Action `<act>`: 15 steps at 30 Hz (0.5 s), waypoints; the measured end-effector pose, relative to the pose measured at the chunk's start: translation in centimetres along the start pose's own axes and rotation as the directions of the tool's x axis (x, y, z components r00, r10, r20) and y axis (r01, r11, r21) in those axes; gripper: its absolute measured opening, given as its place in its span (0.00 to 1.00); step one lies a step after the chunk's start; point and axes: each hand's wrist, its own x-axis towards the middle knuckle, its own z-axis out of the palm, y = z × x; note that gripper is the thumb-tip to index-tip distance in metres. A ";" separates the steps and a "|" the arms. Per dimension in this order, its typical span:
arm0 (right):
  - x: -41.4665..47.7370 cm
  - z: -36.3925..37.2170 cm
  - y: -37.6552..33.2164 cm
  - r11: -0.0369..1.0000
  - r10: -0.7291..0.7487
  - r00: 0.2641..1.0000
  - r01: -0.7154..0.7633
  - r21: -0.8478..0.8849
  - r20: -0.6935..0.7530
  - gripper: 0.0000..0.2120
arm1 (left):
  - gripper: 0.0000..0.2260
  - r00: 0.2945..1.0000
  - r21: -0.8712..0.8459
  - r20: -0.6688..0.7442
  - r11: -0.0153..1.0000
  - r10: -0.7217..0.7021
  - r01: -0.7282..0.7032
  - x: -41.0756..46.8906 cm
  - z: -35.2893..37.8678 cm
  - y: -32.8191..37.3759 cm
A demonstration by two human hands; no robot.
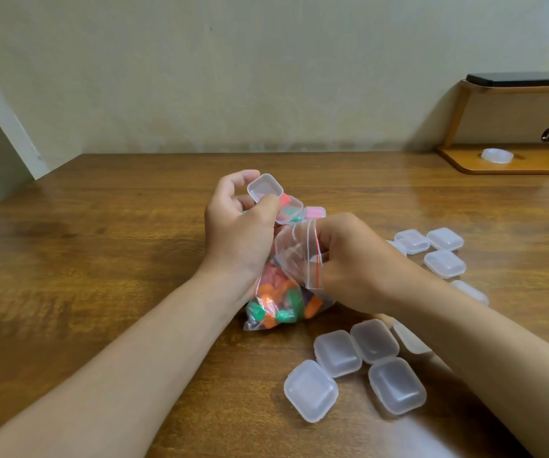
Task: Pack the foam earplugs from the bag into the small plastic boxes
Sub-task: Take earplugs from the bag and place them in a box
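Head view shows both hands close together over the middle of the wooden table (101,226). The left hand (236,233) is curled around an open little box (265,188). Its clear lid is flipped up toward 12 o'clock, and the bottom half already has something pink and something green inside. The same hand seems to press on the bag (286,285) too, but I cannot tell for sure.

The right hand (349,259) is closed on the top edge of the bag, by the red zip line. Its fingertips are hidden behind the plastic, so I cannot tell if they are inside the bag or just pinching the edge.

The bag lies between the two wrists. Its long way runs from 12 o'clock down to 6 o'clock. The mouth is at the top, next to the right hand. The earplugs (279,302), orange, green and purple, sit in a heap at the bottom end, toward 6 o'clock from both hands.

I think the next move is to pick out another earplug. The right hand is nearer the mouth, so it would have to go down into the bag toward 6 o'clock. The open box waits just at 11 o'clock from that hand, a short way off.

One packed box (314,213) with pink inside sits just behind the bag. Empty boxes (354,365) lie at 5 o'clock, and more boxes (438,249) at 3 o'clock.
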 end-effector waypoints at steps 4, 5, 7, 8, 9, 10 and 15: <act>-0.1 0.0 -0.1 1.000 -0.014 0.999 0.014 0.005 0.033 0.08 | 0.17 1.000 0.004 0.000 1.000 -0.005 0.005 0.0 0.0 -0.1; -0.1 0.0 -0.2 1.000 -0.019 0.999 0.019 0.001 0.038 0.08 | 0.17 1.000 0.003 -0.001 1.000 -0.006 0.006 0.0 0.0 -0.1; 0.0 0.1 -0.2 1.000 -0.016 0.999 0.016 0.003 0.044 0.09 | 0.17 1.000 0.003 -0.002 1.000 -0.003 0.003 0.0 0.1 -0.1; 0.1 0.2 -0.1 1.000 -0.022 0.999 0.022 -0.008 0.040 0.09 | 0.17 1.000 0.004 -0.002 1.000 0.001 -0.001 0.1 0.1 -0.1; 0.2 0.3 0.0 0.999 -0.032 0.999 0.033 -0.032 0.033 0.09 | 0.17 1.000 0.004 -0.001 1.000 0.004 -0.004 0.0 0.1 -0.1; 0.3 0.4 0.0 0.997 -0.040 0.999 0.041 -0.062 0.026 0.09 | 0.17 1.000 0.001 0.001 1.000 0.008 -0.008 0.0 0.1 -0.1; 0.3 0.8 -0.2 0.989 -0.073 0.997 0.068 -0.130 -0.037 0.06 | 0.16 1.000 0.001 0.011 1.000 0.012 -0.012 -0.1 0.2 -0.1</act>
